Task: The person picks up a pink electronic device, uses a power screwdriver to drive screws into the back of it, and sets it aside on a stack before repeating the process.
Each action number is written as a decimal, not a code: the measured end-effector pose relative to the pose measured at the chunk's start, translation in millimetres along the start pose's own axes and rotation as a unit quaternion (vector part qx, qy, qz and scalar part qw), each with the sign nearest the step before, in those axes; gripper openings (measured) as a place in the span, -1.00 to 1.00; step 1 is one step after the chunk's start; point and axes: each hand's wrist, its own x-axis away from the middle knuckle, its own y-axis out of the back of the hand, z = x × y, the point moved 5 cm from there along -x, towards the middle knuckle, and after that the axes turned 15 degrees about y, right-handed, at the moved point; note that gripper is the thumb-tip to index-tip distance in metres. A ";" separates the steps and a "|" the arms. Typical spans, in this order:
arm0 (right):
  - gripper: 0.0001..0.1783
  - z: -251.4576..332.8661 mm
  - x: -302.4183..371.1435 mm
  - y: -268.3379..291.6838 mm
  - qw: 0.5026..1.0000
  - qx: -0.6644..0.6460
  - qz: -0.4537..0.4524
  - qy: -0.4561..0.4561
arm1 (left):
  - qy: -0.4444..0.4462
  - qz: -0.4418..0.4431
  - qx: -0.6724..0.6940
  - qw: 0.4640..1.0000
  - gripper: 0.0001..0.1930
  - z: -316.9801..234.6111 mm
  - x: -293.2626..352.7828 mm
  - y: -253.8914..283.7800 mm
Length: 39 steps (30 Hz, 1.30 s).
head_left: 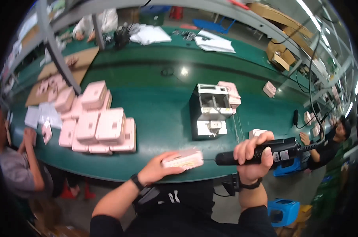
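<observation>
My left hand [157, 170] is closed around a pink plastic case [183, 158], held on edge above the near side of the green table. In my right hand [253, 160] lies a black corded electric screwdriver [281, 149], gripped sideways. Its thin bit points left and reaches the right end of the case; whether it sits in a screw is too blurred to tell. Beyond the case stands a black and silver screw feeder [211, 110]. Just past my right hand, another pink case [258, 133] rests on the table, partly hidden by the fingers.
Stacked pink cases [111, 125] fill the left of the green table [147, 94]. One more pink case [230, 94] is behind the feeder, another [269, 89] farther right. The screwdriver's cable [320, 118] hangs at right. Co-workers sit at both sides; a metal frame crosses overhead.
</observation>
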 end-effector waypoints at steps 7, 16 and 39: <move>-0.83 -1.7 26.9 81.2 0.976 0.194 -0.095 -0.027 | -0.039 -0.126 -0.069 0.989 -0.24 -62.0 -26.4 35.2; -0.86 -3.4 45.1 133.2 0.946 0.306 -0.103 -0.011 | -0.170 -0.500 -0.595 0.605 -0.17 -87.3 23.6 55.6; -0.84 -19.9 35.1 143.3 0.938 0.330 -0.106 -0.030 | -0.304 -0.445 -0.555 0.633 -0.25 -88.2 75.1 44.0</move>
